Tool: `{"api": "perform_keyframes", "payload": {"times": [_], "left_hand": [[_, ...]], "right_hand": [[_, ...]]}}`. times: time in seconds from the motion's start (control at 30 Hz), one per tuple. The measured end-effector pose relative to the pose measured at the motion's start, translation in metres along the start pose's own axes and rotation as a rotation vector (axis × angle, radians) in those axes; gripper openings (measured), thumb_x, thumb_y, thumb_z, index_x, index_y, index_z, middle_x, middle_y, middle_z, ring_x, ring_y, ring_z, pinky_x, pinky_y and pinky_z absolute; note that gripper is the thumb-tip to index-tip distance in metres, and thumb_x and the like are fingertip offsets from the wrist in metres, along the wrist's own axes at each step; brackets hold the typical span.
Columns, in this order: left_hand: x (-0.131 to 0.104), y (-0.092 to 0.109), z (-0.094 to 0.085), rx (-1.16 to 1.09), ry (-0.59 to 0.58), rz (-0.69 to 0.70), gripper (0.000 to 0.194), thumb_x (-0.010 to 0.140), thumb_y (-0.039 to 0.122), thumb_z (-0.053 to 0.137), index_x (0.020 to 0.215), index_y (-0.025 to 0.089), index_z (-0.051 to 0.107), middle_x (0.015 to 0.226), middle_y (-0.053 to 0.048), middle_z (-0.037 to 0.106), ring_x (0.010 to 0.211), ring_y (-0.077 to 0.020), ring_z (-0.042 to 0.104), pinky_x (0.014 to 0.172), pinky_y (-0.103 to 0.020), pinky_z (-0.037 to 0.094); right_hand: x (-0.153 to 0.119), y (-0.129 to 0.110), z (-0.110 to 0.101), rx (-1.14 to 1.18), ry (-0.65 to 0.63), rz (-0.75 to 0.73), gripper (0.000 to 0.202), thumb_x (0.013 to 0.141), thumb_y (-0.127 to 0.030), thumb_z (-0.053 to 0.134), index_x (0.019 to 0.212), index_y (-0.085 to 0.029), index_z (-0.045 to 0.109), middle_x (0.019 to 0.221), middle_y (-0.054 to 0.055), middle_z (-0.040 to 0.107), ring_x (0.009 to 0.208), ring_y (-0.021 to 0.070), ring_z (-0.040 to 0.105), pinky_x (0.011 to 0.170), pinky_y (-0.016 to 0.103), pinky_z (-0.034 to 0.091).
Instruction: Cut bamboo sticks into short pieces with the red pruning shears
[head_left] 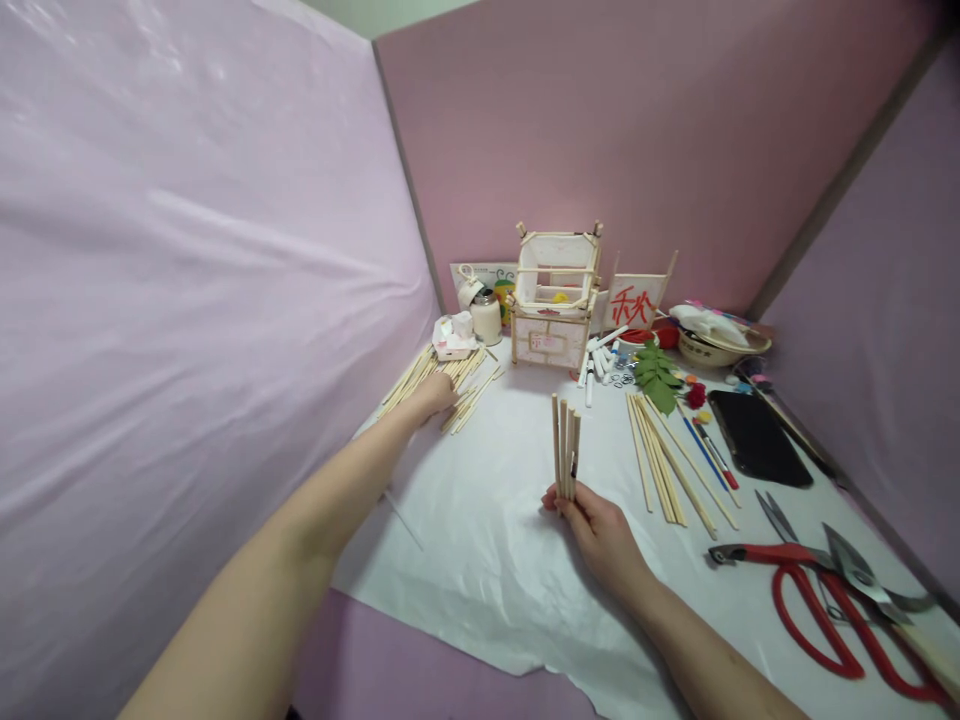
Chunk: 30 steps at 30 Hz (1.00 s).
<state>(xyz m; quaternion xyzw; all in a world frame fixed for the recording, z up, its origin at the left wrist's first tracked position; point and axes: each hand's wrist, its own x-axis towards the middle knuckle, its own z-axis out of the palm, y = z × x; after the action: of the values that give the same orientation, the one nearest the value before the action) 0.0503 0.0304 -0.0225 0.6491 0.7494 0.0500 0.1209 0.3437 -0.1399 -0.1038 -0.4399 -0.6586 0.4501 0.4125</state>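
My right hand (600,530) grips a small bundle of thin wooden sticks (566,445), held upright above the white covering (480,530). To the left, my left hand (437,393) reaches down onto a spread of loose wooden sticks (409,380); its fingertips are hidden behind the hand. A few more sticks (472,405) lie just right of it. Behind stands a small frame (551,340) built of sticks and white panels, its upper part partly open.
On the right lie more sticks (660,460), pens (712,450), a black phone (757,440), and red-handled cutters (817,590). A jar (486,320), white markers (596,365), a green leaf (655,378) and a filled bowl (712,350) line the back. Pink walls enclose the table.
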Motion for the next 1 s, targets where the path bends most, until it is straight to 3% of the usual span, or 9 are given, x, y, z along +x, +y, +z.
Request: {"api": "perform_keyframes", "payload": {"times": [0.1, 0.17, 0.27, 0.4, 0.53, 0.73, 1.0], "left_hand": [[-0.030, 0.008, -0.006, -0.120, 0.049, 0.058, 0.017, 0.079, 0.028, 0.050, 0.076, 0.016, 0.062, 0.068, -0.004, 0.064, 0.066, -0.0171, 0.060, 0.063, -0.027, 0.046], [-0.058, 0.024, 0.001, -0.381, 0.110, 0.177, 0.021, 0.083, 0.032, 0.047, 0.079, 0.016, 0.060, 0.072, -0.003, 0.064, 0.066, -0.0151, 0.060, 0.063, -0.027, 0.047], [-0.107, 0.060, 0.033, -0.901, 0.080, 0.407, 0.014, 0.081, 0.030, 0.056, 0.082, 0.016, 0.057, 0.081, -0.003, 0.066, 0.074, -0.0150, 0.063, 0.071, -0.029, 0.051], [-0.154, 0.103, 0.084, -1.278, 0.034, 0.439, 0.009, 0.085, 0.025, 0.054, 0.088, 0.017, 0.056, 0.095, -0.006, 0.068, 0.090, -0.0158, 0.065, 0.085, -0.031, 0.050], [-0.165, 0.117, 0.104, -1.343, 0.021, 0.405, 0.009, 0.086, 0.024, 0.053, 0.094, 0.020, 0.053, 0.097, -0.004, 0.068, 0.083, -0.0144, 0.064, 0.076, -0.028, 0.051], [-0.166, 0.110, 0.099, -1.231, -0.017, 0.455, 0.020, 0.086, 0.021, 0.052, 0.102, 0.018, 0.063, 0.099, -0.006, 0.069, 0.093, -0.0175, 0.063, 0.090, -0.032, 0.047], [-0.174, 0.114, 0.098, -1.396, -0.152, 0.446, 0.020, 0.085, 0.020, 0.053, 0.100, 0.015, 0.065, 0.103, -0.009, 0.072, 0.097, -0.0203, 0.065, 0.088, -0.033, 0.049]], "right_hand": [[0.000, -0.001, 0.000, 0.015, 0.019, 0.018, 0.021, 0.092, -0.033, 0.046, 0.096, -0.021, 0.064, 0.091, 0.005, 0.071, 0.089, 0.0211, 0.065, 0.082, 0.032, 0.048], [0.000, -0.001, 0.000, 0.023, 0.033, 0.024, 0.021, 0.092, -0.032, 0.046, 0.095, -0.021, 0.064, 0.092, 0.004, 0.071, 0.090, 0.0208, 0.065, 0.082, 0.032, 0.048], [0.000, 0.000, 0.000, 0.036, 0.049, 0.024, 0.021, 0.092, -0.031, 0.047, 0.095, -0.021, 0.065, 0.093, 0.005, 0.071, 0.090, 0.0209, 0.065, 0.083, 0.032, 0.048], [0.001, 0.001, -0.001, 0.055, 0.057, 0.015, 0.022, 0.093, -0.033, 0.048, 0.100, -0.020, 0.065, 0.097, 0.005, 0.071, 0.091, 0.0210, 0.066, 0.083, 0.032, 0.048], [0.002, 0.000, -0.002, 0.013, 0.062, -0.013, 0.024, 0.093, -0.030, 0.046, 0.107, -0.021, 0.063, 0.096, 0.005, 0.070, 0.093, 0.0208, 0.064, 0.082, 0.031, 0.047], [0.003, 0.004, -0.003, -0.140, 0.111, -0.139, 0.020, 0.092, -0.026, 0.044, 0.088, -0.019, 0.062, 0.087, 0.005, 0.063, 0.081, 0.0193, 0.058, 0.074, 0.029, 0.044], [0.001, 0.009, -0.001, -0.103, 0.050, -0.056, 0.021, 0.092, -0.029, 0.045, 0.093, -0.019, 0.064, 0.085, 0.003, 0.067, 0.079, 0.0192, 0.061, 0.072, 0.028, 0.044]]}}
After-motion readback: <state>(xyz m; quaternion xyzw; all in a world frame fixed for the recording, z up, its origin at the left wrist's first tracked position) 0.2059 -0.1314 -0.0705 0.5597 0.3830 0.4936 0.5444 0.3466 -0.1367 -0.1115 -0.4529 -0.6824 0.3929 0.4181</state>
